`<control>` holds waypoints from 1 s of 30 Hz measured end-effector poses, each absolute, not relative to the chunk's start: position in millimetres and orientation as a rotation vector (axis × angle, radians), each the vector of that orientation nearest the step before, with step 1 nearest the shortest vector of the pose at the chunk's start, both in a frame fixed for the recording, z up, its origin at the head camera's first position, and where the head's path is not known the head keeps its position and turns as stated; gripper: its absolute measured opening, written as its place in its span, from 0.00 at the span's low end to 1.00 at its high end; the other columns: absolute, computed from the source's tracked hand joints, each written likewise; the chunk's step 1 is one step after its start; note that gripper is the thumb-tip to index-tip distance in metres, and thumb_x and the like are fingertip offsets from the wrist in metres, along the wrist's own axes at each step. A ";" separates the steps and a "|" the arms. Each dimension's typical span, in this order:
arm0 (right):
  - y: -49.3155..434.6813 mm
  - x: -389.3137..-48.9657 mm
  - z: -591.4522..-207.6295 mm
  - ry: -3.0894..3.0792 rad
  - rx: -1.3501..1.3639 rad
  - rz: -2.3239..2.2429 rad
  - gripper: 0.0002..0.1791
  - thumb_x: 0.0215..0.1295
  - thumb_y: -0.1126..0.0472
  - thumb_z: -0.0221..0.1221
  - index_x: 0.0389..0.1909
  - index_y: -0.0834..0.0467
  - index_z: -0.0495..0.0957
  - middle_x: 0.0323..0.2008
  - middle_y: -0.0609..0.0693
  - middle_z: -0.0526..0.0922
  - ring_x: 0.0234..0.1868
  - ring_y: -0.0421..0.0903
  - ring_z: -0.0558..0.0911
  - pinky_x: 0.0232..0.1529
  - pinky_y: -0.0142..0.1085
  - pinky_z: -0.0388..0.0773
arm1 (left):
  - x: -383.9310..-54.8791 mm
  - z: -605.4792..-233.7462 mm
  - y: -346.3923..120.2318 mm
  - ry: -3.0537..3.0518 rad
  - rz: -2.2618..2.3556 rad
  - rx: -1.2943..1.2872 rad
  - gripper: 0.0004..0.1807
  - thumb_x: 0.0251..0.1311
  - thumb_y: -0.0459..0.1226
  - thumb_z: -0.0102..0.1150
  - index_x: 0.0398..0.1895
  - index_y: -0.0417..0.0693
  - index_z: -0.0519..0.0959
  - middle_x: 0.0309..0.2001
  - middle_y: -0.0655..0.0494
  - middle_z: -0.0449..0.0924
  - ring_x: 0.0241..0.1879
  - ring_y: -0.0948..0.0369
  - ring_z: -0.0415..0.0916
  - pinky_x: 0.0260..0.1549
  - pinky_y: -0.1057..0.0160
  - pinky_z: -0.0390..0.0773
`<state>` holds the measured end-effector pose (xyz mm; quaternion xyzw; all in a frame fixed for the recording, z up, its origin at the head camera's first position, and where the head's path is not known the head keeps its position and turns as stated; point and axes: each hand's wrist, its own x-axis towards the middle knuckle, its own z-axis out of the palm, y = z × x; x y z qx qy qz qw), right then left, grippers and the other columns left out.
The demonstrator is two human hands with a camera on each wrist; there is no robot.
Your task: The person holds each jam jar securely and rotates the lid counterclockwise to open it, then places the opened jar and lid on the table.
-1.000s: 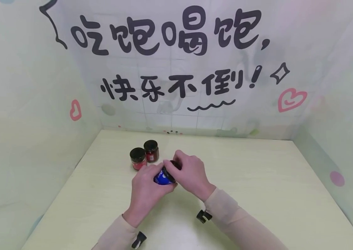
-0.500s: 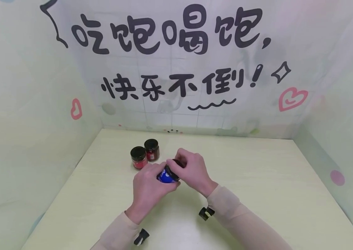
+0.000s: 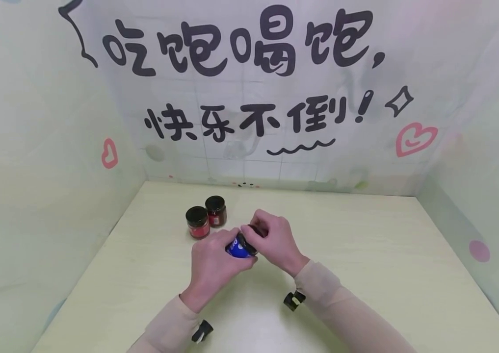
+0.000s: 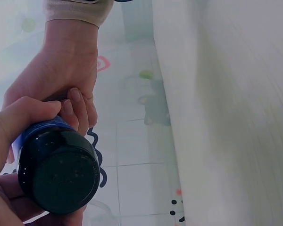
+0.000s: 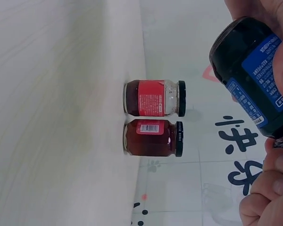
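My left hand (image 3: 211, 262) grips a dark glass jar (image 3: 237, 249) with a blue label, its thumb and fingers wrapped round the body. The jar is tilted above the table, its lid end pointing up and right in the head view. My right hand (image 3: 277, 240) grips the black lid (image 3: 245, 241) with curled fingers. The left wrist view shows the jar's dark base (image 4: 61, 181) toward the camera. In the right wrist view the blue label (image 5: 264, 63) carries white print, and my right-hand fingers (image 5: 269, 188) lie at the lid end.
Two jars with black lids stand upright close together beyond my left hand: one with a red label (image 3: 197, 228) and a dark red one (image 3: 216, 215) with a barcode label. The pale table (image 3: 364, 264) meets printed fabric walls (image 3: 240, 166) at the back and sides.
Both hands and the blue-labelled jar have shifted slightly right. The grips on jar and lid stay. The whole head view has also moved a little.
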<state>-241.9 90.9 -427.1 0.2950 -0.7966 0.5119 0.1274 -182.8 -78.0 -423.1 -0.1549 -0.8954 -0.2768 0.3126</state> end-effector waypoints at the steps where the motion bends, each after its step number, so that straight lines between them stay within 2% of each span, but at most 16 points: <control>1: 91.1 -242.3 -427.9 -2.303 0.867 1.502 0.10 0.68 0.50 0.62 0.28 0.47 0.74 0.17 0.40 0.74 0.19 0.40 0.70 0.21 0.33 0.67 | -182.9 -423.0 -77.6 -2.366 -0.734 -0.407 0.19 0.34 0.51 0.79 0.28 0.58 0.81 0.22 0.66 0.77 0.20 0.68 0.71 0.20 0.65 0.68; 8: 92.2 -245.6 -431.1 -2.205 0.892 1.558 0.09 0.67 0.52 0.62 0.29 0.48 0.75 0.17 0.40 0.76 0.18 0.41 0.71 0.20 0.33 0.65 | -184.3 -420.5 -74.5 -2.403 -0.753 -0.395 0.20 0.36 0.51 0.79 0.32 0.57 0.84 0.23 0.65 0.80 0.20 0.68 0.73 0.19 0.66 0.69; 15: 96.4 -248.8 -435.2 -2.198 0.899 1.609 0.08 0.68 0.53 0.62 0.29 0.48 0.76 0.17 0.43 0.75 0.18 0.42 0.69 0.20 0.33 0.64 | -189.3 -420.3 -73.3 -2.410 -0.711 -0.435 0.21 0.35 0.54 0.79 0.31 0.56 0.83 0.19 0.65 0.79 0.18 0.68 0.71 0.18 0.67 0.67; 30: 101.5 -251.5 -444.1 -2.189 0.887 1.658 0.07 0.68 0.56 0.62 0.29 0.49 0.77 0.16 0.45 0.74 0.18 0.42 0.68 0.20 0.32 0.64 | -193.9 -417.0 -72.9 -2.534 -0.725 -0.452 0.29 0.34 0.55 0.80 0.40 0.51 0.88 0.21 0.62 0.81 0.18 0.67 0.71 0.19 0.66 0.67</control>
